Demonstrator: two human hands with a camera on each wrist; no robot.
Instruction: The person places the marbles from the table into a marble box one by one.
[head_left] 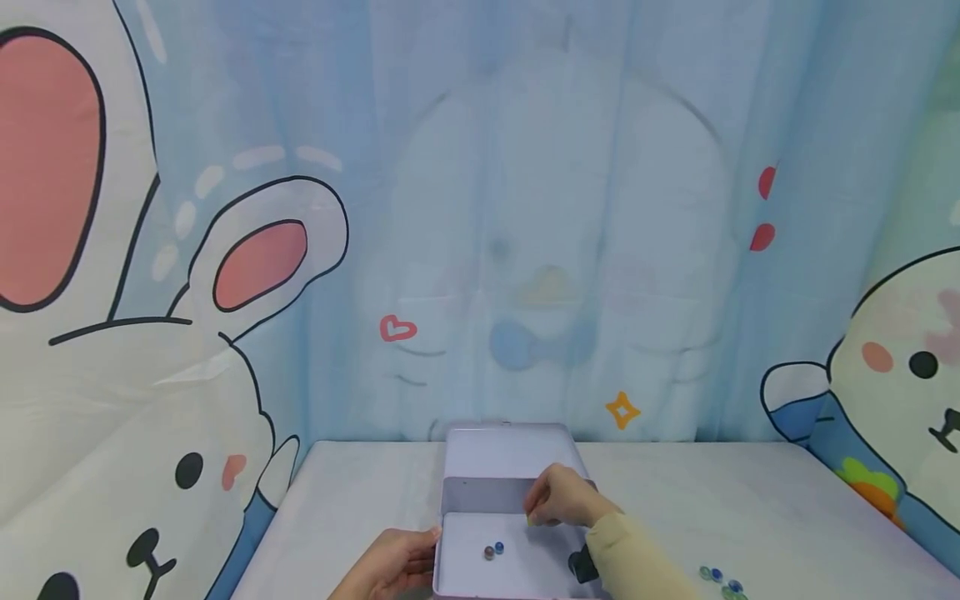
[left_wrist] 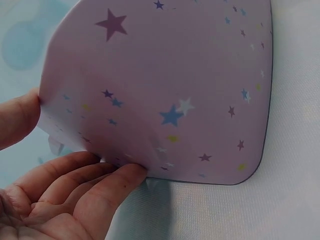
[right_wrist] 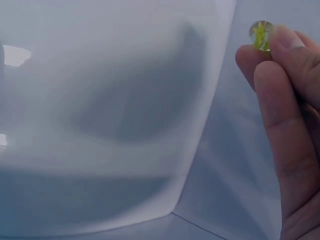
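Observation:
An open tin box (head_left: 480,497), pale inside, stands on the table with its hinged lid (head_left: 510,450) tipped back. My left hand (head_left: 393,560) grips the box's left side. In the left wrist view, the thumb (left_wrist: 19,120) is at the rim and the fingers lie against the star-printed lilac outside (left_wrist: 200,65). Over the box's right part, my right hand (head_left: 566,497) pinches a clear glass marble (right_wrist: 257,33) with a yellow-green core between thumb and fingertips. On the box floor a brown marble (head_left: 489,552) and a blue marble (head_left: 499,547) lie side by side.
Several green and blue marbles (head_left: 717,575) lie on the white tabletop (head_left: 660,492) right of the box. A blue curtain (head_left: 480,208) with cartoon animals hangs behind the table's back edge. A dark wrist device (head_left: 583,565) sits at the right sleeve.

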